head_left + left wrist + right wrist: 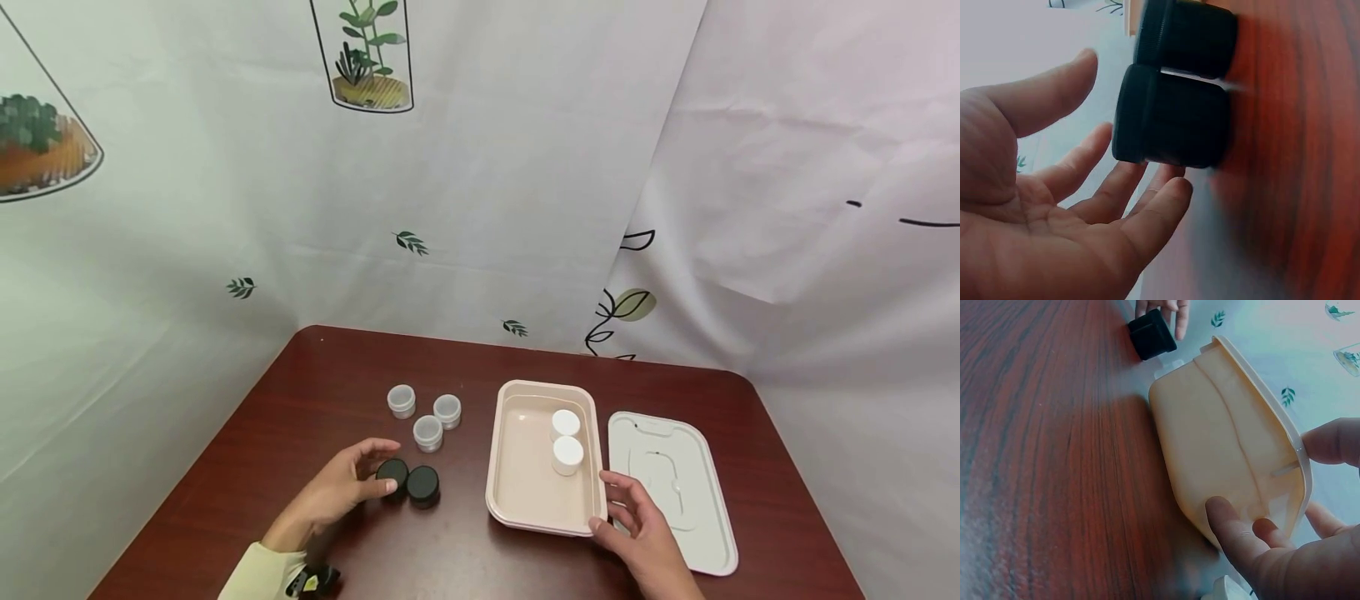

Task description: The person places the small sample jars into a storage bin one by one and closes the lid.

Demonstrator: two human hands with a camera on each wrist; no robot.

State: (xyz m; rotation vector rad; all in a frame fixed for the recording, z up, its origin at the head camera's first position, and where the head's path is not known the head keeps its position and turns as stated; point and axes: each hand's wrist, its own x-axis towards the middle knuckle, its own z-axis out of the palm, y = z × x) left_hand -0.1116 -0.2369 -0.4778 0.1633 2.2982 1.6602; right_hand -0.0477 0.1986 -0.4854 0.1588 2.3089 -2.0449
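Observation:
Two black lidded jars (423,487) stand side by side on the table. My left hand (341,490) is around the left black jar (1172,119), thumb and fingers spread; in the left wrist view the thumb is apart from it. My right hand (641,533) holds the near right corner of a beige plastic tub (525,523), thumb at the rim and fingers against the outer wall (1210,437). Inside the tub, toward its right side, are two white-topped jars (567,455).
Three small clear jars with whitish lids (428,433) stand behind the black jars, left of the tub. To the tub's right lies a flat white lid (678,492) on the dark red wooden table (450,558). A printed cloth (465,192) hangs behind the table.

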